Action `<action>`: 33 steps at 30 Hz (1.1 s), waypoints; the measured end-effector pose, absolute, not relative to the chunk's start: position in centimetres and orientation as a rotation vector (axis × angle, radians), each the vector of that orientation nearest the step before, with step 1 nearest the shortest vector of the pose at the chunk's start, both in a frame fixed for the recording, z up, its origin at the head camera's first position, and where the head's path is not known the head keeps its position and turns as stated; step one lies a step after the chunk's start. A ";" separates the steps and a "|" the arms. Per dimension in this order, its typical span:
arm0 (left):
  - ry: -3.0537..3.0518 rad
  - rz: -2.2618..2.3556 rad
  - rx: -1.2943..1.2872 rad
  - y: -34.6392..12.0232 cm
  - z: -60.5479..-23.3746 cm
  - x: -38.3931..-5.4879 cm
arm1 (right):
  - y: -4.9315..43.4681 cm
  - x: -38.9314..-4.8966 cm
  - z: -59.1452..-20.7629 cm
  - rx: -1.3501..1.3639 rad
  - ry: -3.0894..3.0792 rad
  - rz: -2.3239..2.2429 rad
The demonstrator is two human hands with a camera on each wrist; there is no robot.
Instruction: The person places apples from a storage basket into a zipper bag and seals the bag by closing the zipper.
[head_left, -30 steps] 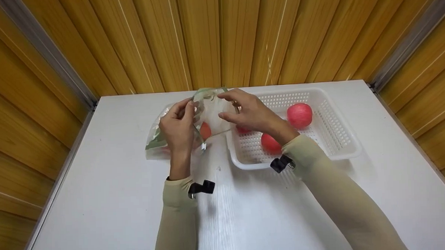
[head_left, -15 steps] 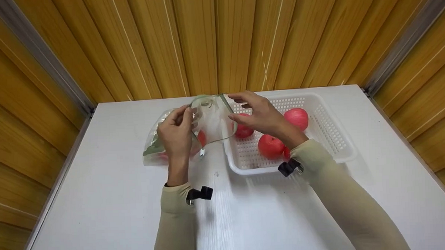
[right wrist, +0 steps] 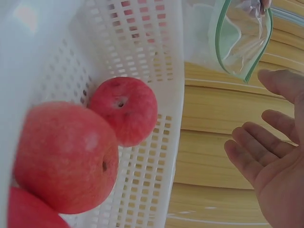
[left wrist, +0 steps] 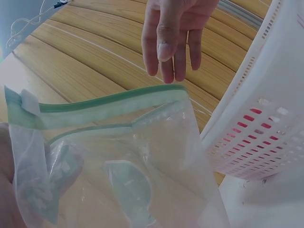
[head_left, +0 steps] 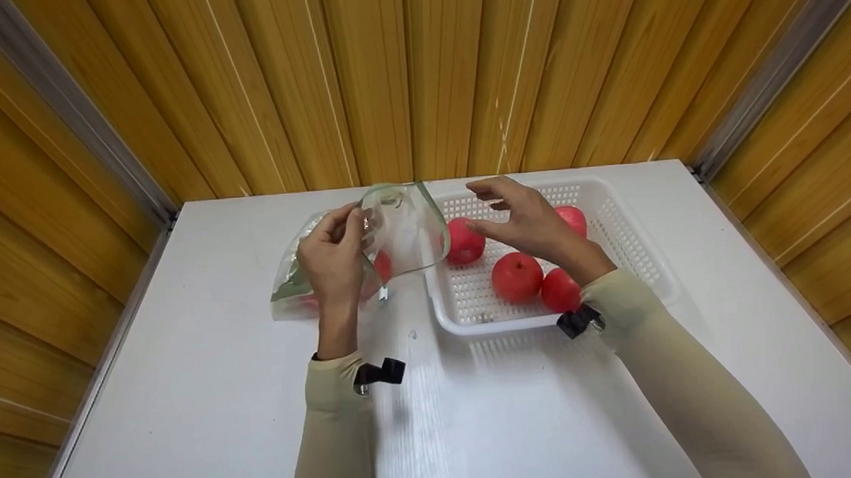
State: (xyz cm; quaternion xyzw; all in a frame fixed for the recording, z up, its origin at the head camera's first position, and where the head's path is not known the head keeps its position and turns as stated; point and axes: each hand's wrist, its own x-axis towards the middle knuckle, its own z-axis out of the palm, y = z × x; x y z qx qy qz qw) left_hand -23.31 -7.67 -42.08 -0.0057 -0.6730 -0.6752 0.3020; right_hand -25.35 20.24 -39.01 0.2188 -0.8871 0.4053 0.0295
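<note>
My left hand [head_left: 333, 260] pinches the rim of a clear zip bag [head_left: 407, 232] with a green seal strip. The bag's mouth gapes toward the right, and something red shows low inside it. In the left wrist view the bag's green strip [left wrist: 109, 102] spans the middle, with its white slider at the left end. My right hand [head_left: 531, 217] hovers above the white basket, apart from the bag, fingers relaxed and holding nothing. Below it lie several red apples, among them one near the left wall [head_left: 464, 241] and one in front [head_left: 517, 277]; the right arm partly hides another.
The white perforated basket [head_left: 499, 327] stands on a white table [head_left: 211, 388], right of the bag. Another clear bag with a green strip [head_left: 293, 289] seems to lie behind the left hand, though it may be the same bag. Wood-patterned panels [head_left: 378, 85] enclose the table.
My right hand has drawn away from the bag's rim to the right, over the basket. The bag's mouth has spread wider. My left hand keeps its pinch.
</note>
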 end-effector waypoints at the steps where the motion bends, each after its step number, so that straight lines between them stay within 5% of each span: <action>1: -1.781 -1.794 -0.017 -7.7 -42.0 -23.3 | 20.4 -25.3 -39.0 0.667 -2.743 1.246; 33: -1.783 -1.783 -0.030 -8.1 -42.0 -23.5 | 26.3 -23.7 -43.3 0.550 -2.953 1.274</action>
